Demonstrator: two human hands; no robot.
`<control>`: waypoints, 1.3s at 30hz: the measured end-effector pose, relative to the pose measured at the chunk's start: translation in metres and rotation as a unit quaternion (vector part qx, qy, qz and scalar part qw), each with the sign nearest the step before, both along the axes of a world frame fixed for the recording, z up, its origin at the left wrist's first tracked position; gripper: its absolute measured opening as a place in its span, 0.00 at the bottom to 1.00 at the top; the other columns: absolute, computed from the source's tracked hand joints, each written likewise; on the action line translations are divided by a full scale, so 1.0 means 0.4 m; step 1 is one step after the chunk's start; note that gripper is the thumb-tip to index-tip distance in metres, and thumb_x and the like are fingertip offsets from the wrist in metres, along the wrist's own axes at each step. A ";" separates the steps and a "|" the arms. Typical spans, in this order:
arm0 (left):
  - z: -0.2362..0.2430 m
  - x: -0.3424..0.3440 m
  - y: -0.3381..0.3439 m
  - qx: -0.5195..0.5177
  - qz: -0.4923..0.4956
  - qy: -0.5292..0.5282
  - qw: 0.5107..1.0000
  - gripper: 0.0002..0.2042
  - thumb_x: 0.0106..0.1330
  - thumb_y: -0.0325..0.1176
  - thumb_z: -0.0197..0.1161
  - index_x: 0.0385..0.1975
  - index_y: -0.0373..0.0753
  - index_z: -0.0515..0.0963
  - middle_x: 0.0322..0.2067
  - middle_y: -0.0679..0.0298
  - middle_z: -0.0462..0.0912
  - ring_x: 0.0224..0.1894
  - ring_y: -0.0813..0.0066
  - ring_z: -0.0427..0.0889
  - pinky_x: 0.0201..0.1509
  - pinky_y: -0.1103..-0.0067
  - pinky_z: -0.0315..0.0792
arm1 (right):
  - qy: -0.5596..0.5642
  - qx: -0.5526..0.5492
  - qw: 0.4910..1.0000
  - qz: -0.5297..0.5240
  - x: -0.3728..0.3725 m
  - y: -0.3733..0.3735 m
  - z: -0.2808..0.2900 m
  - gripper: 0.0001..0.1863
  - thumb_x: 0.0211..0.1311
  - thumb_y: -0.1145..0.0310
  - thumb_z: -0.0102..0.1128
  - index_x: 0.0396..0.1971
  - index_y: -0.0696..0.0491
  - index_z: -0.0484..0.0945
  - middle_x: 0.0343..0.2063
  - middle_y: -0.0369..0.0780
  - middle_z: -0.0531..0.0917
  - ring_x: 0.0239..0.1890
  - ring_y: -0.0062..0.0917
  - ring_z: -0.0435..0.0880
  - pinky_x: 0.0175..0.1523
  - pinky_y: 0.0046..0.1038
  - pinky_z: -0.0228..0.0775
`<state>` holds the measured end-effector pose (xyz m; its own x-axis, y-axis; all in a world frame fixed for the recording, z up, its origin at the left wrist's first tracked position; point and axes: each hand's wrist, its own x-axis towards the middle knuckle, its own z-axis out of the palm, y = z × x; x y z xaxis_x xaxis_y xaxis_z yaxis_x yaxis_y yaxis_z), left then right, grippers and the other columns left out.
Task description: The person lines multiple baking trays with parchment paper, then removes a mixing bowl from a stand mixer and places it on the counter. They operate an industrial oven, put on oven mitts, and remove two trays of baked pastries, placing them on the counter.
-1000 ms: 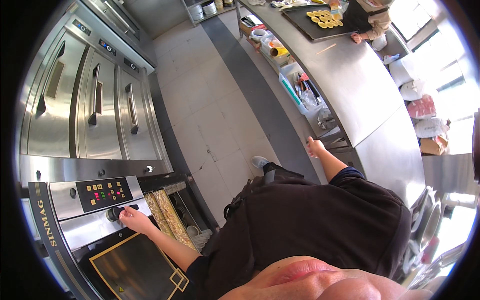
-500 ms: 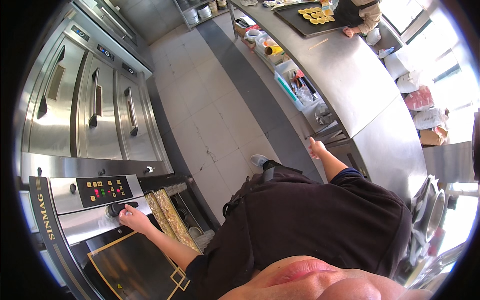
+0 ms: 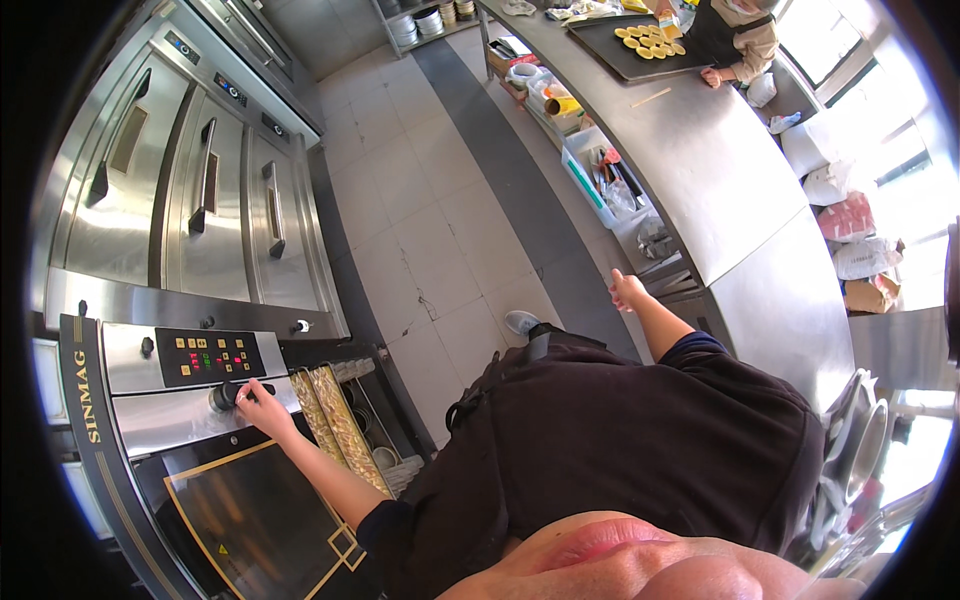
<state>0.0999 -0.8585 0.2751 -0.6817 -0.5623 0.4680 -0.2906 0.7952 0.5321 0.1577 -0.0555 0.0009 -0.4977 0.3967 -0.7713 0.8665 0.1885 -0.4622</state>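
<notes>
My left hand (image 3: 262, 404) is closed round the black door handle (image 3: 226, 396) of a steel oven, just under its button panel (image 3: 208, 356) with lit red and green digits. Below the handle is the oven's dark glass door (image 3: 255, 515) with a gold line border, and it looks closed. Away from my body on the right, my right hand (image 3: 628, 291) hangs in the air near the steel worktable's end. Nothing is in it, and its fingers are loosely apart.
Three more oven doors (image 3: 205, 200) with long handles line the left. A rack with filled long trays (image 3: 345, 430) stands beside my oven. On the steel worktable (image 3: 710, 170) lies a black baking tray (image 3: 610, 58) with several yellow tart shells (image 3: 645, 42); a co-worker's hand (image 3: 712, 77) rests nearby.
My view has shifted slightly, so the ovens and table sit a little differently. My left hand remains on the handle. The fingers of my right hand have loosened a little.
</notes>
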 end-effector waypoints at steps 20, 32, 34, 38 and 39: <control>-0.061 -0.063 -0.053 0.062 -0.003 0.003 0.998 0.21 0.73 0.54 0.63 0.48 0.42 0.85 0.53 0.41 0.81 0.58 0.45 0.76 0.64 0.60 0.69 | -0.018 0.031 0.999 0.006 0.018 0.118 -0.038 0.42 0.76 0.29 0.36 0.37 0.56 0.84 0.22 0.43 0.85 0.18 0.34 0.84 0.26 0.39 0.76; -0.061 -0.068 -0.040 0.035 0.039 -0.046 0.998 0.20 0.73 0.53 0.62 0.47 0.42 0.85 0.56 0.34 0.78 0.58 0.38 0.76 0.61 0.59 0.72 | 0.011 0.016 1.000 0.020 -0.047 0.127 -0.007 0.40 0.76 0.30 0.38 0.34 0.55 0.83 0.20 0.40 0.83 0.17 0.31 0.83 0.24 0.38 0.74; -0.060 -0.067 -0.034 0.034 0.038 -0.042 0.998 0.19 0.73 0.52 0.62 0.48 0.42 0.84 0.55 0.34 0.78 0.58 0.38 0.76 0.61 0.59 0.71 | 0.000 0.031 0.999 0.009 -0.051 0.132 -0.017 0.40 0.76 0.30 0.38 0.35 0.55 0.83 0.20 0.41 0.84 0.17 0.32 0.83 0.23 0.38 0.74; -0.061 -0.068 -0.021 0.011 0.066 -0.028 0.997 0.17 0.73 0.50 0.64 0.47 0.42 0.85 0.55 0.32 0.77 0.59 0.38 0.76 0.62 0.59 0.71 | -0.019 0.030 0.999 0.005 -0.063 0.143 -0.031 0.40 0.75 0.29 0.38 0.36 0.54 0.83 0.20 0.42 0.83 0.17 0.33 0.83 0.22 0.39 0.73; -0.062 -0.068 -0.017 0.006 0.060 -0.014 0.998 0.16 0.73 0.48 0.64 0.45 0.41 0.85 0.54 0.31 0.77 0.59 0.37 0.76 0.62 0.58 0.71 | -0.010 0.012 1.000 0.015 -0.066 0.146 -0.030 0.40 0.75 0.29 0.38 0.37 0.54 0.83 0.20 0.42 0.83 0.17 0.33 0.83 0.23 0.39 0.73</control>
